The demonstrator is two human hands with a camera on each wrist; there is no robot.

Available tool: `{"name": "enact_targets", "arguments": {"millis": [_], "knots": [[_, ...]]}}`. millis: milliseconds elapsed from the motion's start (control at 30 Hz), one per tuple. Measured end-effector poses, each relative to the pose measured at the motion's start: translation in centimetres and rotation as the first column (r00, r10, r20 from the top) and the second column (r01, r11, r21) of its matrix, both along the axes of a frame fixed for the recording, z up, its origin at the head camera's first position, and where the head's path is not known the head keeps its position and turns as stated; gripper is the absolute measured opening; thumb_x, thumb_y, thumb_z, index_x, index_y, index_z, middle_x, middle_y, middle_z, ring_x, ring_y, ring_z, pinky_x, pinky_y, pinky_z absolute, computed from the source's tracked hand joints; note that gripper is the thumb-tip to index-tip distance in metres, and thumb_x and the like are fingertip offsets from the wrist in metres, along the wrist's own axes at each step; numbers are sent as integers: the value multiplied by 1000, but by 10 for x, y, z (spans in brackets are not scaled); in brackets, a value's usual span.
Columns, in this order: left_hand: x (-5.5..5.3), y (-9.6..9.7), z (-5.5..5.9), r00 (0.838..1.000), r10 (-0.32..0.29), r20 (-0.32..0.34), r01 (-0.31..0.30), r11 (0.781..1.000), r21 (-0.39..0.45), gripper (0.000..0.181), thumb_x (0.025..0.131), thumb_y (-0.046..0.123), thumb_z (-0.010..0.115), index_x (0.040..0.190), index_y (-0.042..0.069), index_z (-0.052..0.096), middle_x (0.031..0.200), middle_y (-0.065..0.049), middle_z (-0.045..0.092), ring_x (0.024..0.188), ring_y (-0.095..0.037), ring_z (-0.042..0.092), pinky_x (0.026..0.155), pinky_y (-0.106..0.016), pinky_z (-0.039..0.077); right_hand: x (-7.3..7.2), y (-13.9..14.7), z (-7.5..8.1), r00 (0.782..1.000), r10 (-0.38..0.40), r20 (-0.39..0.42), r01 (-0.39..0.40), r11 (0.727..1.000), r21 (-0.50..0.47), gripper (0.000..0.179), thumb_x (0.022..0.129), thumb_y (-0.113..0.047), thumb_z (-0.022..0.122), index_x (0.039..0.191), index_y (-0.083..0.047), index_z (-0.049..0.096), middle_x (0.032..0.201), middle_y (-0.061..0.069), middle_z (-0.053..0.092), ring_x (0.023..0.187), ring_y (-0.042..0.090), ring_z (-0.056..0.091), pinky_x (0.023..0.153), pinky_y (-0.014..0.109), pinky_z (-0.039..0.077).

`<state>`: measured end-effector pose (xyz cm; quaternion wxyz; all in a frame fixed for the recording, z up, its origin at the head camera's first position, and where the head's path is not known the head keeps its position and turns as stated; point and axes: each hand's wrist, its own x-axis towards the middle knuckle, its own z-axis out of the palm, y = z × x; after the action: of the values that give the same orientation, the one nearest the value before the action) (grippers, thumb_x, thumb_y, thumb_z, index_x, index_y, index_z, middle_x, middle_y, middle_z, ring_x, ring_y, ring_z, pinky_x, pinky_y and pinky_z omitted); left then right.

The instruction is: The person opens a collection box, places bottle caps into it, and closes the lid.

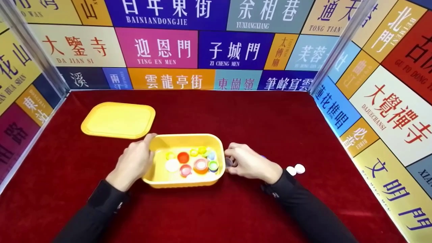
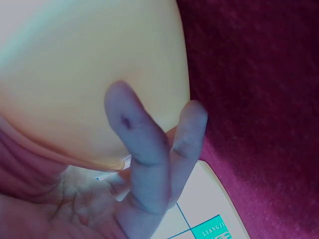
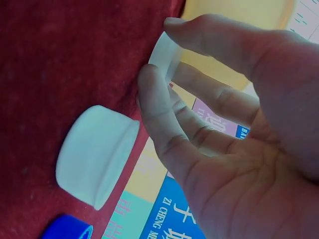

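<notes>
My left hand (image 1: 133,163) grips the left end of a yellow plastic box (image 1: 182,185), with the thumb at its rim. In the left wrist view, two fingers (image 2: 144,154) show against the box wall. Several bottle caps lie in the box, among them a red cap (image 1: 183,157), a white cap (image 1: 172,165) and a green-rimmed cap (image 1: 213,165). Just outside its right wall, my right hand (image 1: 249,162) pinches a pale, greyish bottle cap (image 3: 163,56) between thumb and fingers. A white cap (image 3: 97,157) lies on the cloth beside those fingers.
A yellow lid (image 1: 118,120) lies flat behind and left of the box. Two white caps (image 1: 295,169) sit right of my right wrist. A blue cap (image 3: 67,229) is partly visible in the right wrist view. Printed panels (image 1: 155,47) wall in the red cloth (image 1: 209,216).
</notes>
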<state>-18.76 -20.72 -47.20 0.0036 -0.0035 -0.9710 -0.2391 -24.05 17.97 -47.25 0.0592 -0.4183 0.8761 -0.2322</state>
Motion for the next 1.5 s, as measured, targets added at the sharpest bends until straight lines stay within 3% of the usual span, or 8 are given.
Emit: {"name": "enact_targets", "arguments": {"millis": [167,333,500,800,967,1167,1367,1500], "knots": [[-1,0,1,1000,6,9,-6,1000,1,57,117,12,58,173,14,50,154,-29,73,116,-52,80,76,-61,65,0,5,4,1000,-5,-21,5,1000,7,13,96,-3,87,108,-6,83,101,15,71,90,28,77,79,27,63],[-2,0,1,1000,8,4,-8,1000,2,56,117,12,57,173,14,50,151,-30,74,115,-51,80,77,-61,65,-2,11,9,999,-29,-20,29,1000,-2,26,97,-5,88,123,-6,87,108,15,76,95,29,79,82,34,68],[-2,-1,1,1000,9,14,-10,1000,8,58,116,12,56,173,14,50,152,-30,73,111,-50,80,73,-57,64,-5,19,17,996,-77,-35,77,997,11,33,98,-6,88,131,-4,87,113,14,79,97,31,77,83,34,66],[-5,1,0,1000,5,18,-5,1000,11,57,117,12,57,173,15,49,154,-30,72,114,-51,80,75,-58,65,-16,14,59,983,-123,-135,121,992,-20,35,98,-7,89,132,-3,87,117,17,81,100,34,75,82,37,64],[-1,-1,0,1000,-1,-4,1,1000,9,55,116,11,60,171,14,52,150,-30,74,111,-51,80,73,-58,64,-17,-17,74,984,-55,-171,54,998,-12,35,99,-10,89,132,-3,86,118,18,80,104,32,74,89,43,65],[-1,-1,-1,1000,-1,10,1,1000,19,56,117,12,58,172,14,51,153,-29,73,112,-50,80,74,-57,65,-16,-62,74,986,80,-150,-69,995,72,34,96,-9,90,129,-4,85,117,17,78,105,33,72,97,48,65],[-2,-2,-1,1000,6,26,-6,1000,22,58,116,11,56,173,14,50,152,-30,73,108,-48,80,71,-53,64,-13,-110,70,969,225,-98,-209,967,147,24,98,-4,84,122,-1,85,113,18,80,105,34,73,95,45,65],[-3,-2,0,1000,-2,6,2,1000,19,57,115,11,57,172,12,51,150,-31,74,111,-50,80,73,-58,65,-4,-140,66,949,304,-80,-281,934,218,14,100,-4,83,114,-1,85,107,16,82,101,32,72,92,40,64]]}}
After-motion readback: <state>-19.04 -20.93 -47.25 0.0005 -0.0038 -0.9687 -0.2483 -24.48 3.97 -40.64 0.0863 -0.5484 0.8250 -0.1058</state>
